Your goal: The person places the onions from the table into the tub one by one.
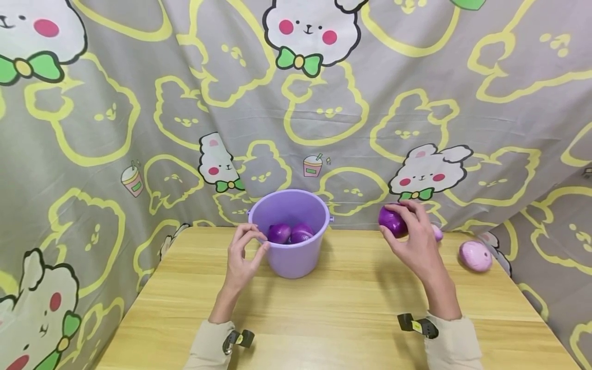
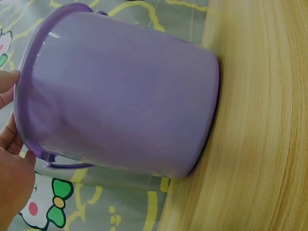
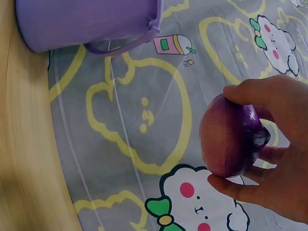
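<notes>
A light purple bucket (image 1: 296, 259) stands upright on the wooden table, with two shiny purple onions (image 1: 279, 234) visible inside it. At its left rim, my left hand (image 1: 242, 254) holds on with curled fingers and thumb; the left wrist view shows the fingertips (image 2: 9, 132) on the rim. Off to the bucket's right, my right hand (image 1: 416, 241) grips another purple onion (image 1: 392, 221) above the table. In the right wrist view, this onion (image 3: 228, 137) is round with a pointed tip, held between thumb and fingers.
Near the table's right edge lies a pale pink-purple onion-like thing (image 1: 475, 256). Another pink one (image 1: 437, 233) is partly hidden behind my right hand. A grey cartoon-print curtain (image 1: 333, 118) hangs along the table's back and sides. The bucket's handle (image 3: 122, 48) hangs down.
</notes>
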`<move>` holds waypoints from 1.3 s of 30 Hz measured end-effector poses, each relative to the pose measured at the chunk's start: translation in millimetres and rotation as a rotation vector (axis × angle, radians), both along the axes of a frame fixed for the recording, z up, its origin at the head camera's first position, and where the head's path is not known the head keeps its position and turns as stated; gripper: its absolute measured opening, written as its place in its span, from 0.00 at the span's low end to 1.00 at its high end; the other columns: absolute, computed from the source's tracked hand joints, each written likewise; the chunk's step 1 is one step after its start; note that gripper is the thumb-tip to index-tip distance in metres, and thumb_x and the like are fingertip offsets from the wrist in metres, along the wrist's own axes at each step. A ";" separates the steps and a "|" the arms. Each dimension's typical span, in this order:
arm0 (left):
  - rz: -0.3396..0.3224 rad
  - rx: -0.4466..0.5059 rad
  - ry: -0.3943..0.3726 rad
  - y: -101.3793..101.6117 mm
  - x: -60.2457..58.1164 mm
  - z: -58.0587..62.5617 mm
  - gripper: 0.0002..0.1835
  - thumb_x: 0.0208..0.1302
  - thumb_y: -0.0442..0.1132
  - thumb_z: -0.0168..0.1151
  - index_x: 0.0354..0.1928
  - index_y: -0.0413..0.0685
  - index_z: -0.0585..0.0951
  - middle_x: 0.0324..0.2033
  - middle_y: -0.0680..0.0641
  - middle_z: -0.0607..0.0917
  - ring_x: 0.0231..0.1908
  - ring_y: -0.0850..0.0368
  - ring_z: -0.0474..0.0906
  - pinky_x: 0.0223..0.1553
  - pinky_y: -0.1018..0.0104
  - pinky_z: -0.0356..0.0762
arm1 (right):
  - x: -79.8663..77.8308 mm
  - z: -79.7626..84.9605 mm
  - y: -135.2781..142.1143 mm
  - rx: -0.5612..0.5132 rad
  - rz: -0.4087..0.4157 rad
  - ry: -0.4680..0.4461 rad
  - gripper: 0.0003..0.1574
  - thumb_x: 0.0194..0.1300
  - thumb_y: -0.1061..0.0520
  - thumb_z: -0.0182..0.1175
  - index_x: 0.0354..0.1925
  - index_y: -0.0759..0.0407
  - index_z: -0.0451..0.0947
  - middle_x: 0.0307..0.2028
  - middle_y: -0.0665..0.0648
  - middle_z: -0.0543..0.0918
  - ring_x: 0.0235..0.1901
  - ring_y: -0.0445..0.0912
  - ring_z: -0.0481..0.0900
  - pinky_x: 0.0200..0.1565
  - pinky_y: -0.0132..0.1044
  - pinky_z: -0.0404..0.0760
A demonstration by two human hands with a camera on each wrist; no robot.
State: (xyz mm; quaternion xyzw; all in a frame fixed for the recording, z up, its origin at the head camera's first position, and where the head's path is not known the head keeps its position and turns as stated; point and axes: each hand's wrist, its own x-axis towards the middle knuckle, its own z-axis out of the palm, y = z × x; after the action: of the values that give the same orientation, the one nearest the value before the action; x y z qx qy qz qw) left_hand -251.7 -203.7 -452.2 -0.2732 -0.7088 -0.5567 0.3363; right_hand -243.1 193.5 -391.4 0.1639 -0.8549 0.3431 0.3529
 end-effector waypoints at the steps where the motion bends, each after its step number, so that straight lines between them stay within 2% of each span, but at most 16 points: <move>1: 0.000 0.001 0.002 -0.1 0.0 -0.5 0.09 0.57 0.21 0.70 0.38 0.37 0.84 0.45 0.37 0.77 0.55 0.46 0.71 0.68 0.61 0.67 | 0.4 0.5 -1.2 -0.002 0.004 0.003 0.31 0.54 0.64 0.77 0.57 0.58 0.81 0.62 0.69 0.71 0.59 0.65 0.71 0.54 0.69 0.77; 4: -0.001 0.005 0.011 -0.2 -0.1 -1.6 0.08 0.57 0.20 0.70 0.38 0.34 0.84 0.45 0.36 0.77 0.54 0.46 0.71 0.67 0.61 0.67 | 1.1 2.2 -4.6 -0.006 0.015 0.009 0.31 0.54 0.64 0.77 0.57 0.58 0.81 0.62 0.68 0.71 0.60 0.65 0.71 0.55 0.68 0.77; 10: -0.004 0.007 0.005 0.7 0.2 -0.6 0.09 0.57 0.21 0.70 0.39 0.37 0.84 0.45 0.37 0.77 0.55 0.47 0.71 0.68 0.61 0.67 | 2.4 4.2 -9.2 -0.016 0.023 0.004 0.31 0.55 0.64 0.77 0.57 0.58 0.81 0.63 0.68 0.71 0.61 0.65 0.70 0.55 0.69 0.78; 16: -0.003 0.010 0.013 1.0 0.3 -0.3 0.10 0.56 0.20 0.70 0.38 0.37 0.84 0.45 0.36 0.77 0.53 0.41 0.71 0.67 0.61 0.68 | 2.0 5.9 -15.2 -0.015 0.054 0.016 0.31 0.55 0.63 0.76 0.58 0.57 0.81 0.64 0.67 0.71 0.62 0.61 0.70 0.56 0.64 0.78; 22: -0.006 0.012 0.011 1.4 1.3 1.2 0.10 0.56 0.20 0.70 0.38 0.37 0.84 0.45 0.36 0.77 0.55 0.47 0.71 0.68 0.60 0.68 | 2.2 7.8 -22.6 -0.019 0.070 0.022 0.32 0.55 0.63 0.77 0.58 0.56 0.81 0.64 0.65 0.70 0.62 0.61 0.70 0.55 0.64 0.80; 26: -0.009 0.013 0.009 1.5 1.6 1.3 0.10 0.56 0.20 0.70 0.38 0.37 0.84 0.45 0.36 0.77 0.55 0.46 0.71 0.68 0.59 0.68 | 2.8 8.6 -28.8 -0.011 0.083 0.012 0.32 0.57 0.61 0.76 0.59 0.55 0.81 0.65 0.66 0.70 0.62 0.62 0.69 0.54 0.66 0.80; 39: -0.003 0.011 0.003 1.2 0.6 -0.4 0.10 0.56 0.20 0.70 0.38 0.37 0.85 0.45 0.35 0.77 0.54 0.47 0.71 0.68 0.60 0.67 | 5.6 8.9 -43.7 -0.025 0.129 0.034 0.31 0.57 0.59 0.77 0.59 0.54 0.81 0.65 0.64 0.70 0.64 0.60 0.70 0.53 0.62 0.83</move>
State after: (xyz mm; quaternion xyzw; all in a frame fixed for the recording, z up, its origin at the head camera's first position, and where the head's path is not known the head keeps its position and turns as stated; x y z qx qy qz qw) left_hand -251.1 -202.6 -452.6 -0.2735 -0.7048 -0.5605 0.3380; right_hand -237.5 149.8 -382.5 0.2199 -0.8320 0.3729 0.3468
